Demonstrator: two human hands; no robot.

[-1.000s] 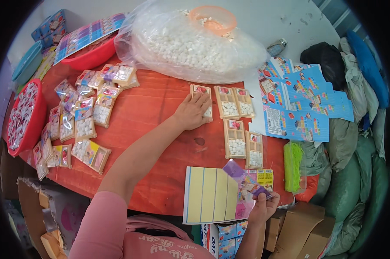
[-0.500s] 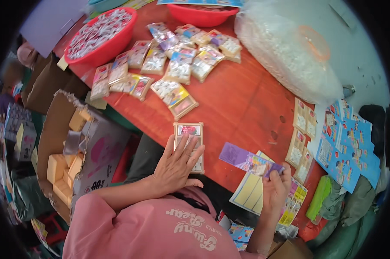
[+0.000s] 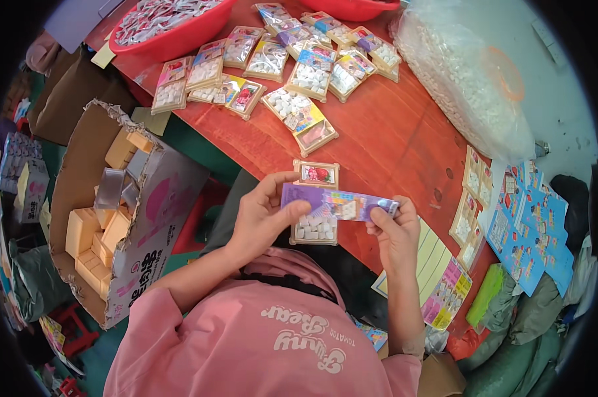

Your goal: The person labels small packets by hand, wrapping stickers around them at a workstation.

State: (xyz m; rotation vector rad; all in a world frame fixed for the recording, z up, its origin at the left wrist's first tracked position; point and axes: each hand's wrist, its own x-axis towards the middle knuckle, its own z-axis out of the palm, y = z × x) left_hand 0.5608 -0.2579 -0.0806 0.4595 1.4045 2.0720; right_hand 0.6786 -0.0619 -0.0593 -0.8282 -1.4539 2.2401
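Observation:
A purple printed paper strip (image 3: 330, 206) is stretched level between my two hands. My left hand (image 3: 267, 215) pinches its left end, thumb on top. At the other end, my right hand (image 3: 397, 233) grips it between thumb and fingers. Directly beneath the strip lies a small beige tray (image 3: 317, 163) at the table's near edge. Red fruit-printed packaging shows in its far part and white pieces in its near part; the strip hides its middle.
Filled trays (image 3: 267, 58) are heaped across the red table (image 3: 385, 132). A red basin (image 3: 173, 30) of sachets stands far left, a clear bag (image 3: 464, 79) of white pieces far right. Blue printed cards (image 3: 527, 228) lie right. An open carton (image 3: 80, 159) holds beige trays at left.
The purple strip has come leftward from the table's right side to over the beige tray. My left hand has gone from lying flat over the tray to pinching the strip.

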